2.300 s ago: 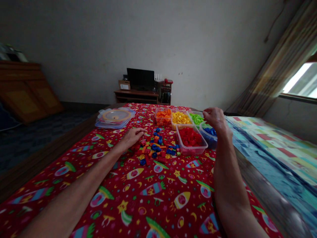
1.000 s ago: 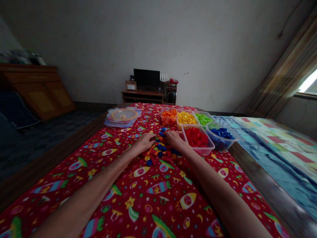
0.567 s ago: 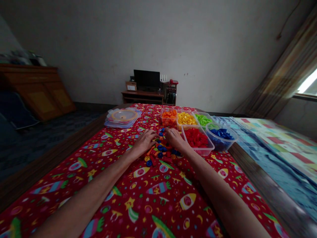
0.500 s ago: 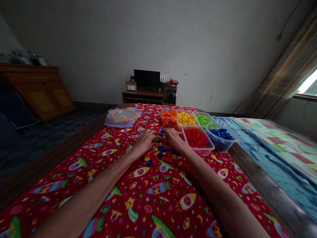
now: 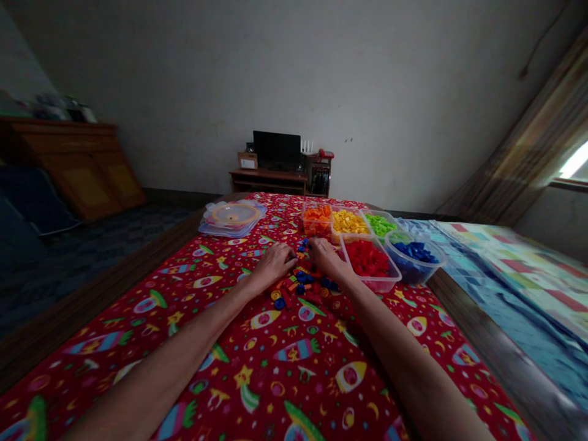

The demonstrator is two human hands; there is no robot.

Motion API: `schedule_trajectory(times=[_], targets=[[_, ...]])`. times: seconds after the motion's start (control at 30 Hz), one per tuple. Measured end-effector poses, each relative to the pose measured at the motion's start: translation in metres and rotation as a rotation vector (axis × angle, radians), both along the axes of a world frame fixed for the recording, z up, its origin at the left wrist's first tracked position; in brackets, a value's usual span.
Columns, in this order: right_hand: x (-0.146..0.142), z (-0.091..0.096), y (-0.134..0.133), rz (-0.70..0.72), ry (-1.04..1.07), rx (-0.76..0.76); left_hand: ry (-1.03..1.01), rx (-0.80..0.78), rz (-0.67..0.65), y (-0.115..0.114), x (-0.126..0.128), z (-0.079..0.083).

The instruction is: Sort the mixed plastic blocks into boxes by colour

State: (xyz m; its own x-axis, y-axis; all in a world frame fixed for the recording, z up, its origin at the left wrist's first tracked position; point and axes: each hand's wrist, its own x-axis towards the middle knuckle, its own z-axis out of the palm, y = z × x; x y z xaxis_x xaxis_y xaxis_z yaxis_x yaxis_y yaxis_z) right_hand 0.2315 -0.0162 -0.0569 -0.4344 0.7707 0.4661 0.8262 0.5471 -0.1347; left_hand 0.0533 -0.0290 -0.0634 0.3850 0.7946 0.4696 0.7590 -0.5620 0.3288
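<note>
Small multicoloured plastic pieces (image 5: 301, 278) spread on red rocket-print cloth (image 5: 316, 380), beside clear rectangular plastic tub (image 5: 379, 283). Left hand (image 5: 275, 260) and right hand (image 5: 325, 254) curled over them; grasp can't be told, fingertips hidden. White label (image 5: 248, 164) on brown cardboard box (image 5: 248, 156) too small to be read.

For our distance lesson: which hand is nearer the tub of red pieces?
Right: the right hand is beside the tub; the left hand is farther, across the pile.

Both arms (image 5: 184, 352) fwd, L hand (image 5: 273, 263) & R hand (image 5: 327, 257) nr e/o, fingers (image 5: 288, 252) bent.
</note>
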Motion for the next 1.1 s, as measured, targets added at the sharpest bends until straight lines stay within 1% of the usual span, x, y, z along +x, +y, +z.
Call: schedule_trajectory(times=[0.1, 0.17, 0.23, 0.33, 0.4, 0.47, 0.5, 0.63, 0.7, 0.77, 0.87, 0.97, 1.03, 1.1], targets=[[-0.008, 0.019, -0.006, -0.025, 0.086, -0.07, -0.34, -0.142, 0.052, 0.007, -0.003, 0.003], [-0.016, 0.033, -0.012, 0.041, 0.169, -0.129, -0.557, -0.254, 0.046, 0.01, -0.006, 0.005], [-0.022, 0.041, -0.018, 0.125, 0.219, -0.172, -0.741, -0.36, 0.011, 0.01, -0.007, 0.005], [-0.028, 0.042, -0.022, 0.183, 0.246, -0.199, -0.937, -0.484, -0.007, 0.008, -0.006, 0.003], [-0.029, 0.039, -0.022, 0.199, 0.246, -0.212, -0.977, -0.528, -0.002, 0.006, -0.003, 0.005], [-0.027, 0.038, -0.021, 0.198, 0.242, -0.222, -0.95, -0.529, -0.009, 0.003, 0.0, 0.009], [-0.025, 0.039, -0.02, 0.192, 0.236, -0.224, -0.917, -0.503, -0.004, 0.001, 0.001, 0.011], [-0.011, 0.053, -0.019, 0.139, 0.223, -0.202, -0.7, -0.313, 0.068, -0.001, -0.005, 0.017], [-0.002, 0.063, -0.019, 0.098, 0.231, -0.171, -0.573, -0.246, 0.083, 0.002, -0.012, 0.014], [0.006, 0.071, -0.018, 0.055, 0.243, -0.156, -0.447, -0.191, 0.103, 0.007, -0.019, 0.008], [0.022, 0.082, -0.016, -0.013, 0.274, -0.162, -0.3, -0.172, 0.152, 0.015, -0.026, -0.005], [0.049, 0.09, -0.016, -0.077, 0.327, -0.166, -0.281, -0.211, 0.163, 0.019, -0.029, -0.013], [0.076, 0.095, -0.017, -0.142, 0.332, -0.153, -0.287, -0.216, 0.157, 0.019, -0.029, -0.015], [0.109, 0.099, -0.018, -0.264, 0.282, -0.067, -0.278, -0.217, 0.149, 0.019, -0.029, -0.015]])
